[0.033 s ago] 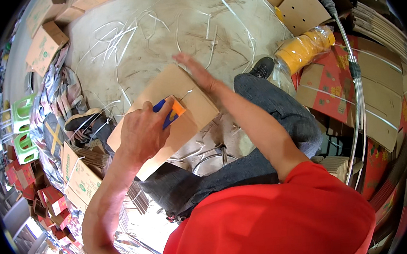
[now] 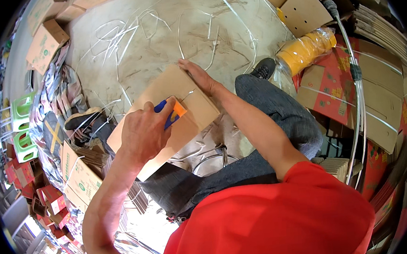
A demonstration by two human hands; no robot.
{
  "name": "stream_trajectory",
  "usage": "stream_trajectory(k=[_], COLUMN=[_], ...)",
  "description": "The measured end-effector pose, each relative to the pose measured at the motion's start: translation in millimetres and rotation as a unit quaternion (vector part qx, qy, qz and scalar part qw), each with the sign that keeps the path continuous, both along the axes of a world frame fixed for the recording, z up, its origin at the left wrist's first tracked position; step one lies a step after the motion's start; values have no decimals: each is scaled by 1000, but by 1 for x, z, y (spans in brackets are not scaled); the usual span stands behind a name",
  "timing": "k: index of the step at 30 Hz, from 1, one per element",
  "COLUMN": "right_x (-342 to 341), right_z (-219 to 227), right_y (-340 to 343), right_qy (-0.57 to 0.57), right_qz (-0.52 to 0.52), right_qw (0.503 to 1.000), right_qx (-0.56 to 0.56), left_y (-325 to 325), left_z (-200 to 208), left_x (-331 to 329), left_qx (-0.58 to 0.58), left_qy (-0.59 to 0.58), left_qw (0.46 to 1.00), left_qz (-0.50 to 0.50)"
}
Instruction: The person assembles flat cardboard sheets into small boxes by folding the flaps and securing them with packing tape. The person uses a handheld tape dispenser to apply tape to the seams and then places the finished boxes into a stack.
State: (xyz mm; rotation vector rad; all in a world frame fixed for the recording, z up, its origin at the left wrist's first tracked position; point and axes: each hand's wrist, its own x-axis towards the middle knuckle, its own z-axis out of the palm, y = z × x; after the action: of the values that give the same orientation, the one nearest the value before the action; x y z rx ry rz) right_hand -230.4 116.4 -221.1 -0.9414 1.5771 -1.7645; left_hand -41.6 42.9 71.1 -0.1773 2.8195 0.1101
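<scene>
A tan cardboard box (image 2: 154,92) lies tilted between my legs, with a seam and a small pale piece near its right side. My left hand (image 2: 143,131) is closed round a blue-and-orange tool that looks like a tape dispenser (image 2: 178,109). The tool's orange end is against the top of the box; my fingers cover part of its body. My right hand (image 2: 201,77) lies along the far right edge of the box, its fingers stretched out and touching the edge.
Wrapped yellow tape rolls (image 2: 304,51) lie at the right, beside flattened red-and-tan cartons (image 2: 333,89). A bundle of straps (image 2: 358,102) runs past them. Loose white strapping (image 2: 128,31) litters the floor ahead. Green stools (image 2: 25,144) and more boxes (image 2: 47,46) are at left.
My right hand has come back in against the box's far right edge, from slightly off it and blurred. The left hand and tool stay in place.
</scene>
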Motion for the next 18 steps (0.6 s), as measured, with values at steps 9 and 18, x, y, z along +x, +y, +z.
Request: stream_trajectory(k=[9,18], right_x=[22,-42], right_z=[-100,-96], right_y=[0,37], right_qy=[-205,261], right_qz=[160,3], right_qw=[957,842], right_qx=[131,473], left_y=[1,-1], left_z=[-17,-21], left_x=[16,13], left_qx=[36,16], left_qy=[60,55], left_qw=[997,998], left_qz=[37,25])
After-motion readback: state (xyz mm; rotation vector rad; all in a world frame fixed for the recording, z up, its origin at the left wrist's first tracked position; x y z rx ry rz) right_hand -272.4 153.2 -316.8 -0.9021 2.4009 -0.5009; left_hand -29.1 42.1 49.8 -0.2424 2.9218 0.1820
